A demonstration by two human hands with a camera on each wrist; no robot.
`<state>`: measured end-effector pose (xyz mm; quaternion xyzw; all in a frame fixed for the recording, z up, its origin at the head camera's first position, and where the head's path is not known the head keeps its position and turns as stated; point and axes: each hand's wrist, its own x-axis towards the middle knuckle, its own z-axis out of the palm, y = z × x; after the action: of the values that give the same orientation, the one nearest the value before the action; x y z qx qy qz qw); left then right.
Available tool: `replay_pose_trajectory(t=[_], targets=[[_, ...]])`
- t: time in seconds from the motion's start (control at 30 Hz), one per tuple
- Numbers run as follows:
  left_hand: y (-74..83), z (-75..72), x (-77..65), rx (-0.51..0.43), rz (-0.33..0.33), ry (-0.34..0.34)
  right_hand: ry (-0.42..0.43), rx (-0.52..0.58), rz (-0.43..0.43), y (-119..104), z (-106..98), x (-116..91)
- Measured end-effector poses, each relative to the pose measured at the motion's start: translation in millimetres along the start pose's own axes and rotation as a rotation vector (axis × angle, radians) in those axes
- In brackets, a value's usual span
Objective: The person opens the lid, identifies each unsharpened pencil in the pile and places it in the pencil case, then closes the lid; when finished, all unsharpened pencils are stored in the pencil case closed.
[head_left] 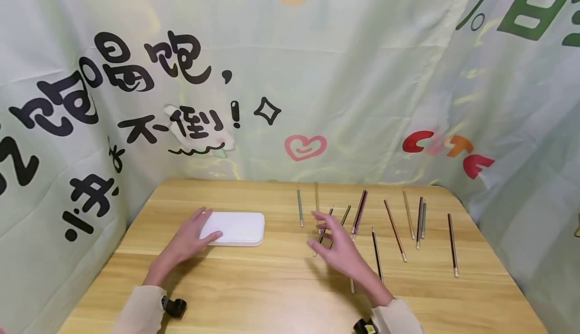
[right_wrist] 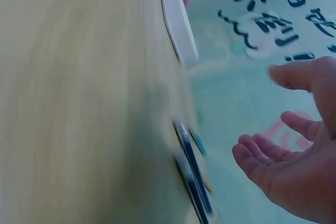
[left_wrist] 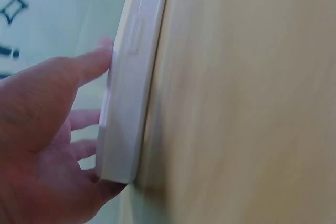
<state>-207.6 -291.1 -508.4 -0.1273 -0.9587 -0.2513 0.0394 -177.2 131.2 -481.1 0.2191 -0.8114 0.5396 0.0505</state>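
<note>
A white pencil case (head_left: 235,229) with rounded corners lies closed on the table, left of centre. My left hand (head_left: 192,233) grips its left end, the thumb lying over the lid's near edge and the fingers around the end and far side. A small raised tab shows on the case's front wall in the left wrist view, beside the left hand (left_wrist: 37,124). Over the pencils right of the case hovers my right hand (head_left: 337,248), fingers spread and holding nothing. Partly behind it are dark pencils (head_left: 345,218); a teal pencil (head_left: 300,208) lies to its left.
More pencils lie scattered on the right of the wooden table (head_left: 272,278), among them a reddish-brown pencil (head_left: 395,230), a black pencil (head_left: 377,253) and a dark striped pencil (head_left: 453,246). A printed curtain (head_left: 353,82) hangs behind the table and along its sides.
</note>
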Motion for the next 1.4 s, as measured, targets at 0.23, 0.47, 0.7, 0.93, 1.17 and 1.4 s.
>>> replay_pose_trajectory(t=[0.23,0.47,0.7,0.93,1.17,1.4], targets=[[37.6,23.8,-5.2,-0.209,-0.052,-0.008,-0.085,0.052,0.056,1.2,39.3,13.1],[62.8,38.2,-0.9,-0.287,-0.065,-0.046,-0.129,-0.093,0.041,8.2,53.7,15.6],[77.2,46.0,-1.3,-0.310,-0.055,-0.051,-0.129,-0.225,0.030,8.0,53.1,12.9],[86.0,55.7,-5.4,-0.290,-0.035,0.022,-0.148,-0.268,0.025,7.7,47.5,10.8],[93.7,71.4,-9.8,-0.305,-0.029,0.122,-0.144,-0.322,-0.011,10.1,40.9,8.0],[95.2,83.3,-12.4,-0.268,-0.037,0.219,-0.135,-0.356,-0.036,7.6,37.5,7.9]])
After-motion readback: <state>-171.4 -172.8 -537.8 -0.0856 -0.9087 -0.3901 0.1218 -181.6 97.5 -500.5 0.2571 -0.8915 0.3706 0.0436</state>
